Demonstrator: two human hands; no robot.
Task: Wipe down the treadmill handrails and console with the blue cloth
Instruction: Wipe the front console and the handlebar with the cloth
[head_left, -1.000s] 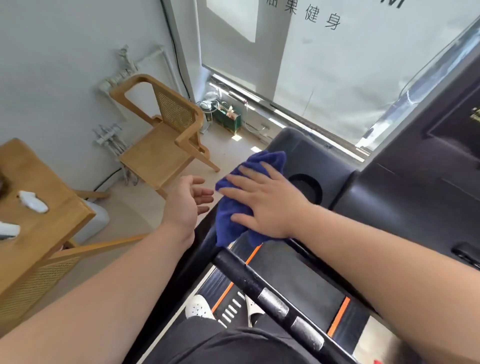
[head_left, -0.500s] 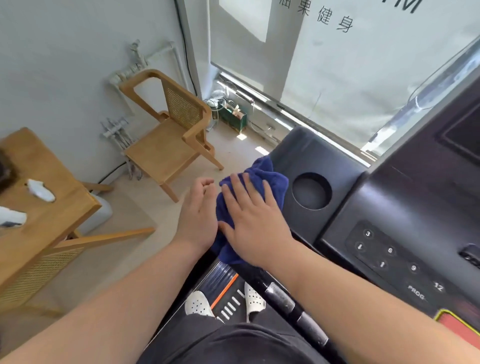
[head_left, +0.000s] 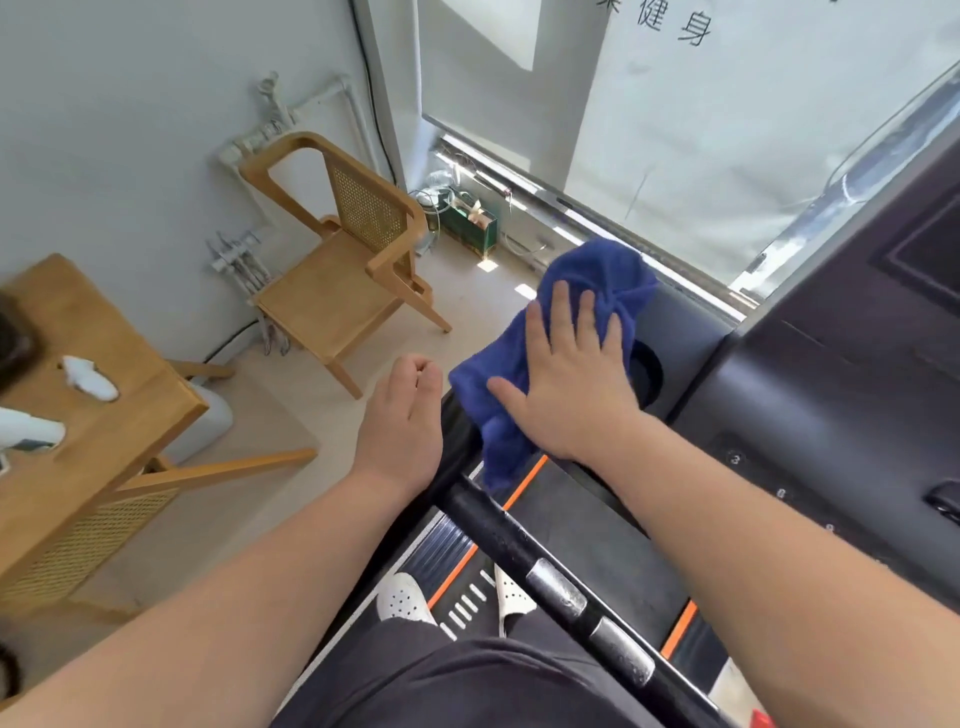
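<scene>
My right hand lies flat, fingers spread, pressing the blue cloth onto the left wing of the dark treadmill console, beside its round cup holder. The cloth drapes over the console's left edge and hangs down toward the black handrail, which runs diagonally to the lower right with metal sensor bands. My left hand hovers just left of the cloth with fingers loosely curled, holding nothing. Keypad buttons show on the console at the right.
A wooden cane-back chair stands by the wall to the left. A wooden table with white objects is at the far left. The treadmill belt and my white shoes lie below. A window with a blind fills the upper right.
My right hand has slid the cloth farther up the console wing toward the window. My left hand has come away from the cloth and its fingers have curled.
</scene>
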